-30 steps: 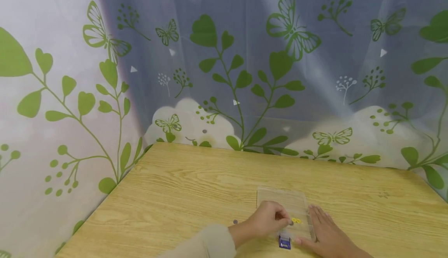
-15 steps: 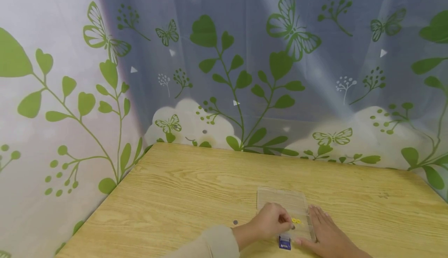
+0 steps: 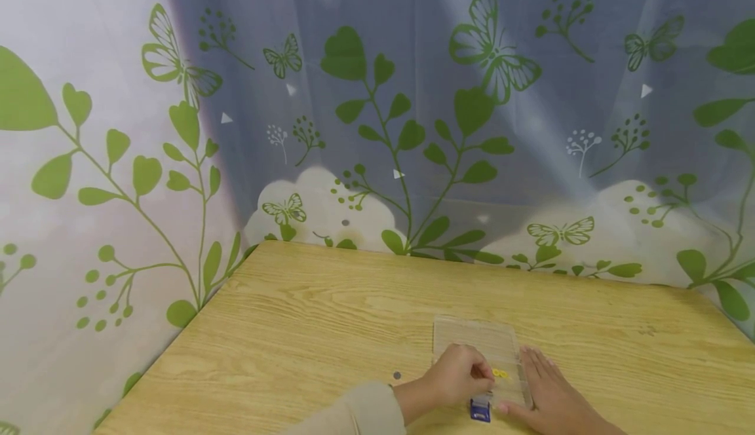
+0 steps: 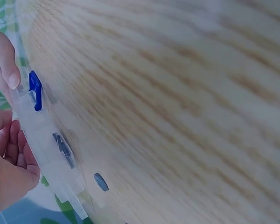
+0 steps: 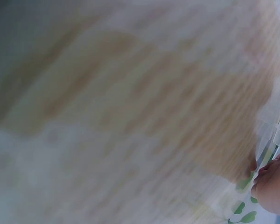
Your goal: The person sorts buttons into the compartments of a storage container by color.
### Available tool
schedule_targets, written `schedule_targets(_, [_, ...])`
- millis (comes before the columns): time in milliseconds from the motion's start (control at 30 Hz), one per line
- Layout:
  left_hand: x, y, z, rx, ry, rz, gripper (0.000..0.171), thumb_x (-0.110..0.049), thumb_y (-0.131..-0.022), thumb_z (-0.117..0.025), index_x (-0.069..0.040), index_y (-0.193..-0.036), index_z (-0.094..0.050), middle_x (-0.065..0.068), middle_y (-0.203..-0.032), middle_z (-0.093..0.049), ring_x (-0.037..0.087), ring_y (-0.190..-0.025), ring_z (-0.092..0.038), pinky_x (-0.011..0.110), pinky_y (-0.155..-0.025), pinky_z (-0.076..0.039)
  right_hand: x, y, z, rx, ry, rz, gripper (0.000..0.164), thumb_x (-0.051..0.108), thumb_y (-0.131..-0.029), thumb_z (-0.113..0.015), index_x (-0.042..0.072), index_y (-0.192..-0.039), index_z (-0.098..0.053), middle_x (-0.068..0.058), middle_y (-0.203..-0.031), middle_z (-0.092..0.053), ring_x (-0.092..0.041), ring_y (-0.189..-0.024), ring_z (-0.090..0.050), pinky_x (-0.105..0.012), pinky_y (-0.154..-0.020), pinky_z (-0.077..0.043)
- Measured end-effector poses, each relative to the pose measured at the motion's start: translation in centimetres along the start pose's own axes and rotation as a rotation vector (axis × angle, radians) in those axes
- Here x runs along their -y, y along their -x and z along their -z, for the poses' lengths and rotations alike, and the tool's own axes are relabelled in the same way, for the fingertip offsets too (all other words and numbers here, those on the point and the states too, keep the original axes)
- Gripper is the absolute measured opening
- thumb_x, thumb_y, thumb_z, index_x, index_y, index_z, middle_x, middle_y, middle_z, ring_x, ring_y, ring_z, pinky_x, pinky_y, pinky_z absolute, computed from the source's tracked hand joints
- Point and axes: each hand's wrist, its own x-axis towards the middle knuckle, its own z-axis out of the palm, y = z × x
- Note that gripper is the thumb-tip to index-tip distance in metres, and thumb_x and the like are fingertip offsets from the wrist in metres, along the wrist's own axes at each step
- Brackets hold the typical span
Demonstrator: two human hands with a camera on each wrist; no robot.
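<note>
A clear plastic box [image 3: 474,338] with thin dividers stands on the table, and a blue latch [image 3: 480,411] hangs at its near side. Two yellow buttons [image 3: 500,373] lie inside. My left hand [image 3: 457,376] reaches over the box with its fingers curled and the fingertips low in a near compartment. Something small and dark shows just below them; whether they still pinch it is hidden. Dark pieces [image 4: 63,149] show through the box wall in the left wrist view. My right hand [image 3: 554,389] lies with straight fingers along the box's right side, the thumb by the near corner.
One dark grey button [image 3: 397,375] lies on the wooden table [image 3: 307,310] to the left of the box. Small clear bits [image 3: 647,330] sit farther right. A printed curtain [image 3: 377,127] bounds the table at the back and left.
My left hand, seen pinching a dark grey button earlier, has shifted slightly toward the near side of the box, and the button is now mostly out of sight. My right hand stays in place.
</note>
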Motion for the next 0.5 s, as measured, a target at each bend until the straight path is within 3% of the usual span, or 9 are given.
schedule_targets(233, [-0.04,0.25,0.06,-0.026,0.017,0.009,0.004,-0.008,-0.082,-0.07,-0.005,-0.08,-0.071,-0.001,-0.076,-0.067,-0.009,-0.064,-0.047,0.004,-0.061,-0.042,0.12,0.06,0.04,-0.005,0.004,0.001,0.101,0.056,-0.081,-0.06,-0.02,-0.136,-0.023,-0.04,-0.142,-0.024,-0.055,-0.132,-0.021,-0.066,-0.104,-0.018])
schedule_targets(500, [0.35,0.77,0.79,-0.05,0.12,0.008,0.004,-0.006,-0.082,-0.069,-0.003,-0.083,-0.071,-0.002,-0.079,-0.065,-0.011,-0.067,-0.048,0.006,-0.064,-0.044,0.09,0.08,0.08,0.0,0.019,-0.006,0.101,0.057,-0.082,-0.057,-0.02,-0.136,-0.023,-0.04,-0.142,-0.024,-0.055,-0.131,-0.022,-0.066,-0.104,-0.02])
